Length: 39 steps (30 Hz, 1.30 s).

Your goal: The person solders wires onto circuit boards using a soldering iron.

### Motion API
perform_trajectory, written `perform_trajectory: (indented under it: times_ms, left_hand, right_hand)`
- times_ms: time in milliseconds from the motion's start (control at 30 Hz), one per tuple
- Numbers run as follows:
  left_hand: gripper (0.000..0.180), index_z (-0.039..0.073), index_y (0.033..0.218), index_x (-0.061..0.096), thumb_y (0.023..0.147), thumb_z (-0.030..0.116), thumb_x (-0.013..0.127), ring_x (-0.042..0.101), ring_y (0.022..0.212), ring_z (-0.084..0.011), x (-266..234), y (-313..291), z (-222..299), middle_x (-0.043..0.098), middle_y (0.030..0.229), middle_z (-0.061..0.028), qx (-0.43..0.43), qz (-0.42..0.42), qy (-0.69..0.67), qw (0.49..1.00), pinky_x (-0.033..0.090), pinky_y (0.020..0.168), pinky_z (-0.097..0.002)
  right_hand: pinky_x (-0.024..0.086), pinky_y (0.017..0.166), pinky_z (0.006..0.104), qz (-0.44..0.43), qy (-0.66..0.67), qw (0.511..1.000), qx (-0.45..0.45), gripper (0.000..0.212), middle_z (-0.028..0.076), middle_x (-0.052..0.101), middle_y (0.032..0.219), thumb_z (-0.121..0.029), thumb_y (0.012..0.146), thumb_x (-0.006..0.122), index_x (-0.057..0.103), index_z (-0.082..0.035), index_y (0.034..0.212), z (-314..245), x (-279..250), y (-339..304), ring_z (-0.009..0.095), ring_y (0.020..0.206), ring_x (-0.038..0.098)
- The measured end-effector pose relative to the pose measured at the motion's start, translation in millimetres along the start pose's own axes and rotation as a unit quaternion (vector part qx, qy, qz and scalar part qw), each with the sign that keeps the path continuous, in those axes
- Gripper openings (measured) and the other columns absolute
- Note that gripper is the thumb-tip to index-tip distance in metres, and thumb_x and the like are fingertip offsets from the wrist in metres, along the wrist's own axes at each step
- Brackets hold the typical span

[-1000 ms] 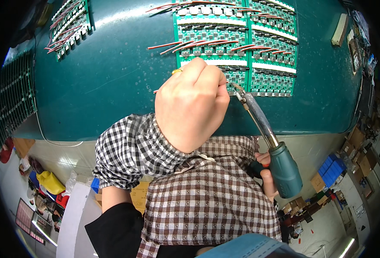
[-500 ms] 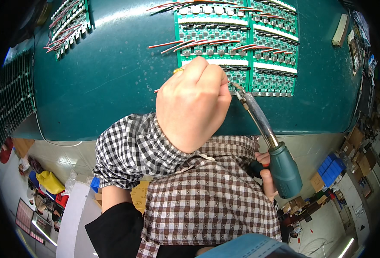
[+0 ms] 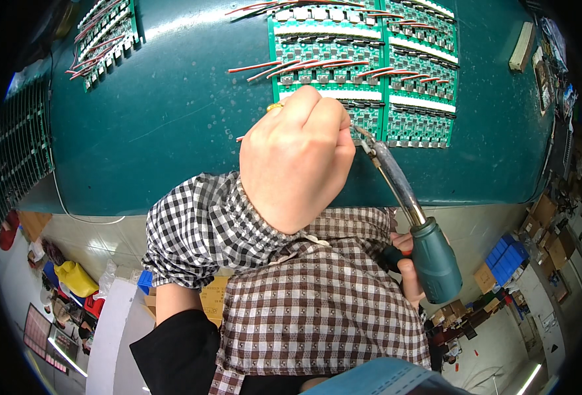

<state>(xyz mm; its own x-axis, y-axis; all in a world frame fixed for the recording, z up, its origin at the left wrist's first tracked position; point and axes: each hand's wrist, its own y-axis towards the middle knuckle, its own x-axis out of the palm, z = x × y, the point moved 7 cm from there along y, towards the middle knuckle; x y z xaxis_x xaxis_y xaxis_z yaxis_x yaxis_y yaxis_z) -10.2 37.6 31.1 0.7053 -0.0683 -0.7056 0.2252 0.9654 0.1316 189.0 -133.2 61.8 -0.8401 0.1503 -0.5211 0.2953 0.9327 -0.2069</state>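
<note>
My left hand (image 3: 297, 155) is closed in a pinch over the lower edge of the left circuit board panel (image 3: 327, 49); its fingertips and whatever they hold are hidden from above. A red wire end (image 3: 239, 139) pokes out past its left side. My right hand (image 3: 409, 280), partly hidden behind the green handle, grips a soldering iron (image 3: 436, 260). The iron's bent metal tip (image 3: 362, 131) reaches the board right beside my left fingertips. Red, white and black wires (image 3: 317, 64) lie in rows across this panel and the adjoining right panel (image 3: 419, 128).
Another wired board (image 3: 110, 39) lies at the table's far left. A rack of upright boards (image 3: 21, 145) stands along the left edge. A pale block (image 3: 521, 46) rests at the far right of the green table (image 3: 159, 145). Blue bins (image 3: 507, 262) and cartons are below right.
Almost nothing differs. My left hand and the soldering iron hold nearly the same place, with only a very slight shift.
</note>
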Motion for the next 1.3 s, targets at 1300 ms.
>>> perform_trajectory:
  times_ms: [1300]
  left_hand:
    - [0.013, 0.005, 0.092, 0.071, 0.085, 0.014, 0.076, 0.069, 0.083, -0.0283, -21, 165, -72, 0.068, 0.093, -0.0107, 0.019, -0.007, 0.131, 0.991, 0.055, 0.076, -0.0396]
  right_hand:
    - [0.062, 0.081, 0.0475, 0.079, 0.408, 0.909, -0.039, 0.046, 0.015, 0.063, 0.101, -0.035, 0.095, 0.073, 0.061, 0.007, 0.108, 36, -22, 53, 0.026, 0.088, 0.066]
